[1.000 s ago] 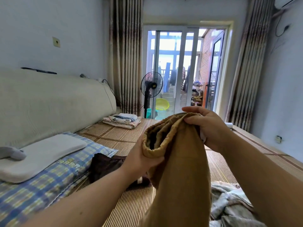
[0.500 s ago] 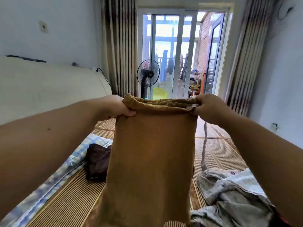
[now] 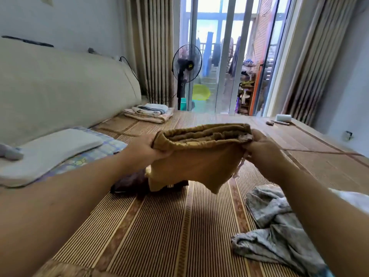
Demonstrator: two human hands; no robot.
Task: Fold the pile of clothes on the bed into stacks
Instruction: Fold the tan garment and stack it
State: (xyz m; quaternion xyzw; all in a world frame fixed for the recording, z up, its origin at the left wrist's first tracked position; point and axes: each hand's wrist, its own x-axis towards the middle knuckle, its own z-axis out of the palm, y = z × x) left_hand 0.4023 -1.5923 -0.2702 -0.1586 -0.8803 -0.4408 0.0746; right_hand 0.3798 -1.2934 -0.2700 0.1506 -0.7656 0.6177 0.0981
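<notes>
Head: garment (image 3: 197,162) between left hand (image 3: 145,148), right hand (image 3: 263,150)

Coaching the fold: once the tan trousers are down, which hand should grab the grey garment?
Right hand, probably: grey garment lies beside its forearm; left hand holds the tan trousers farther away.

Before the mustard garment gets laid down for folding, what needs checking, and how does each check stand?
1. Left hand grips one waistband end: ok.
2. Right hand grips the other end: ok.
3. Mustard garment waistband held level: ok.
4. Bare mat in front for laying down: ok.
5. Dark garment clear of drop spot: not ok, lies under the hem.
6. Legs aligned: cannot tell.
</notes>
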